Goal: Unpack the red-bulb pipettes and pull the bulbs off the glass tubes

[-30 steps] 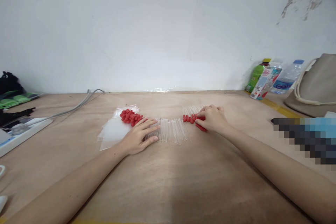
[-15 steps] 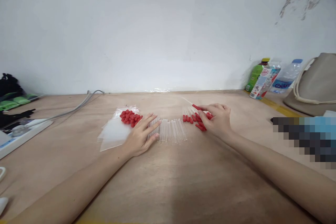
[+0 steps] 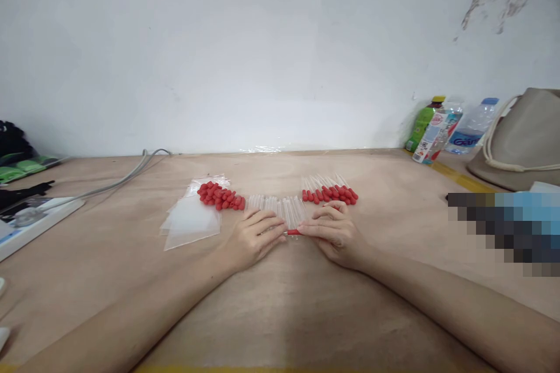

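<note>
Between my hands, low over the table, lies a red rubber dropper bulb (image 3: 294, 232). My right hand (image 3: 339, 234) pinches its right end with the fingertips. Closed fingers of my left hand (image 3: 260, 234) meet its other end, where a short bit of clear glass tube shows; the rest of that tube is hidden. Just behind the fingers is a row of clear glass tubes (image 3: 277, 208). A heap of loose red bulbs (image 3: 214, 193) rests beyond my left hand. Behind my right hand, droppers with red bulbs (image 3: 328, 193) lie side by side, tips pointing at the wall.
Clear plastic bags (image 3: 190, 221) are fanned under the heap of bulbs. At left a power strip (image 3: 56, 218) carries a grey cable (image 3: 118, 182). Several bottles (image 3: 437, 134) and a beige bag (image 3: 520, 134) stand at the right by the white wall.
My right hand has left the group of droppers and come toward the middle. My left hand has moved slightly right and its fingers have closed. A red bulb is now between both hands.
</note>
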Demonstrator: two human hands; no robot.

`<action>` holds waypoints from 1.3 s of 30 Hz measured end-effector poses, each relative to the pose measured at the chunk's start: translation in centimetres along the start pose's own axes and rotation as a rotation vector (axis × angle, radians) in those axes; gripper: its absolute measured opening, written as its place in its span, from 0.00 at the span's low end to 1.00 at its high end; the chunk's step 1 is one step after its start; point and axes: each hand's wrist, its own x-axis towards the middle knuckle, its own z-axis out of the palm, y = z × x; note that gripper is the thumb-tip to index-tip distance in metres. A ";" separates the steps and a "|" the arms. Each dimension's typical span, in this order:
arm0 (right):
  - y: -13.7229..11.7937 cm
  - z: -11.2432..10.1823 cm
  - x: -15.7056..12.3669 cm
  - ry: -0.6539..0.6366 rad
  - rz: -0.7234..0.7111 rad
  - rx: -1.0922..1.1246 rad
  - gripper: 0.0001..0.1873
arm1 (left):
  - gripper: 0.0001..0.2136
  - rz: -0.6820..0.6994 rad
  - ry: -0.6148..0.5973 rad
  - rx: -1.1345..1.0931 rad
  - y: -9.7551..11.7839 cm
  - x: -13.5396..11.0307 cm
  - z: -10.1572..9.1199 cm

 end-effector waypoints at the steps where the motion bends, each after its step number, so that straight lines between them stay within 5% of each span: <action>1: -0.1 0.0 0.0 -0.012 -0.001 -0.005 0.13 | 0.06 0.000 0.009 -0.009 0.1 0.1 0.0; 8: -1.5 1.0 1.0 -0.088 0.046 -0.132 0.18 | 0.03 0.017 0.061 0.005 0.7 0.5 0.6; 14: -1.6 2.0 1.0 -0.054 -0.003 -0.183 0.07 | 0.02 0.013 0.031 0.021 0.9 0.6 0.7; 39: -1.3 0.4 0.5 0.047 -0.364 -0.416 0.08 | 0.04 -0.005 0.014 -0.093 1.4 0.3 0.1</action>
